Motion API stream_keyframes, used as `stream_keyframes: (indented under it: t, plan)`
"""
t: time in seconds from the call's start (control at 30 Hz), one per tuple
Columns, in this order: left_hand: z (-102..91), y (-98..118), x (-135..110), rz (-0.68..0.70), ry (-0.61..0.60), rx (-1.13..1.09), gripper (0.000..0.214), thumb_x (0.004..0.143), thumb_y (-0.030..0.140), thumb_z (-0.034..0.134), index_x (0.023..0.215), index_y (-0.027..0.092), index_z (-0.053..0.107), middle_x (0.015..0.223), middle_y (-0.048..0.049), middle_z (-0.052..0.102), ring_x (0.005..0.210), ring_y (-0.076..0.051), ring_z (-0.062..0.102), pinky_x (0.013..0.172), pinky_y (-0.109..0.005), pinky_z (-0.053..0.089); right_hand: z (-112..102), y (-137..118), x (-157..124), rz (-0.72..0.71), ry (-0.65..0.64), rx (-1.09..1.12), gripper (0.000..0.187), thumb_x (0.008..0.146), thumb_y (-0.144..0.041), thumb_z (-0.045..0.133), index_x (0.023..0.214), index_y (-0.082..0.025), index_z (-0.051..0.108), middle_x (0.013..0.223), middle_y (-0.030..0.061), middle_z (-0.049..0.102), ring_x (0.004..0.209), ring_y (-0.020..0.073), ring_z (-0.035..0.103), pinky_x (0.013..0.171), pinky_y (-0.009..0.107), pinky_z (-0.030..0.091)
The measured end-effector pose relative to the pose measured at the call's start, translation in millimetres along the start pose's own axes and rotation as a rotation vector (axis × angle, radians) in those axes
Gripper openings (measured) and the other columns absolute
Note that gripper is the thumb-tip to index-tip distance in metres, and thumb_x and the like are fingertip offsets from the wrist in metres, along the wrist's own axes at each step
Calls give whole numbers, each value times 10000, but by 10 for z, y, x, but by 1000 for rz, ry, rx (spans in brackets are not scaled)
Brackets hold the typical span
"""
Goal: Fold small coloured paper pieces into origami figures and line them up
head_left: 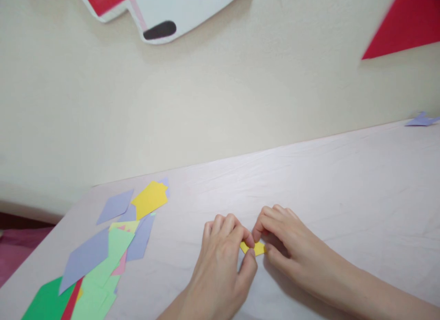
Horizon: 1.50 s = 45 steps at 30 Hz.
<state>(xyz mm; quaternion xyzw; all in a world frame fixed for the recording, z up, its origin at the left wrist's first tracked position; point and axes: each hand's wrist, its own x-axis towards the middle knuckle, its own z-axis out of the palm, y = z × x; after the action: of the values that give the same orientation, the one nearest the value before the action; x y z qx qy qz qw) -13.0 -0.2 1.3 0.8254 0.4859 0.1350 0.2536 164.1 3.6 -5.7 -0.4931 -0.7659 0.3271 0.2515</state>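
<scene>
**Finding: small yellow paper piece [256, 250] pinched from both sides; tear and stray-crease risk**

The piece is at or just above the pale counter [350, 196], between my left hand [220, 256] and my right hand [287, 240]; I cannot tell whether it touches the surface. Left grip: thumb and forefinger together, clamped on its left part. Right grip: appears closed at its right end, contact partly hidden.

Hazards, in my judgement: an uneven pull between the two grips could tear the paper. My fingertips cover much of it, so pressure off line could leave a stray crease. Should one grip slacken, so small a piece could slip or twist.

Secondary: the overlapping coloured paper pieces [118, 241] lie loose, well apart to the left; a wide sweep of my left hand could scatter them.
</scene>
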Motion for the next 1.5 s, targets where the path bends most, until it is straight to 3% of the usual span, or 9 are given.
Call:
stream_keyframes:
  t: [0.2,0.53,0.73,1.07,1.23,1.33,1.5]
  plan:
    - [62,30,15,-4,69,18,119,792,104,523,822,213,482,904,-5,525,914,-222,476,825,-416,322,55,-21,-22,20,7,-31,305,659,77,498,788,-197,537,857,5,576,827,196,487,745,335,361]
    - [21,13,-1,-17,9,-2,295,656,0,428,847,224,455,961,-11,518,958,-225,463,847,-428,313,53,-55,-35,7,15,-65,300,653,72,475,792,-188,528,847,9,541,827,196,459,747,340,329]
    - [18,-3,-24,-12,18,-24,300,685,13,426,888,235,423,984,-9,535,971,-225,464,885,-426,297,162,-60,-20,-7,83,-122,193,666,-58,550,788,-202,510,841,4,533,840,215,445,765,365,301]
    - [20,-6,-35,-22,35,-32,311,672,29,438,896,244,443,980,-13,563,973,-243,476,876,-424,290,88,-1,-25,-19,29,3,399,603,90,403,856,-198,513,891,2,556,866,195,464,774,353,314]
    - [36,-12,-25,-30,71,-47,157,800,115,480,894,240,467,956,-14,568,951,-247,478,865,-424,296,110,-32,-11,8,43,-26,250,710,13,501,841,-197,527,884,3,562,858,204,465,773,358,317]
    - [63,-30,-10,-15,90,-27,203,763,77,477,885,238,461,952,-13,569,945,-244,485,866,-427,296,143,-48,-1,14,52,-61,233,698,-11,542,834,-199,531,886,3,565,860,210,465,774,363,313]
    - [91,-62,-7,17,98,-15,328,657,14,442,892,242,446,956,-10,566,949,-243,493,868,-440,301,124,-20,-7,0,40,-47,342,636,67,464,844,-197,528,877,5,561,855,204,471,767,356,327]
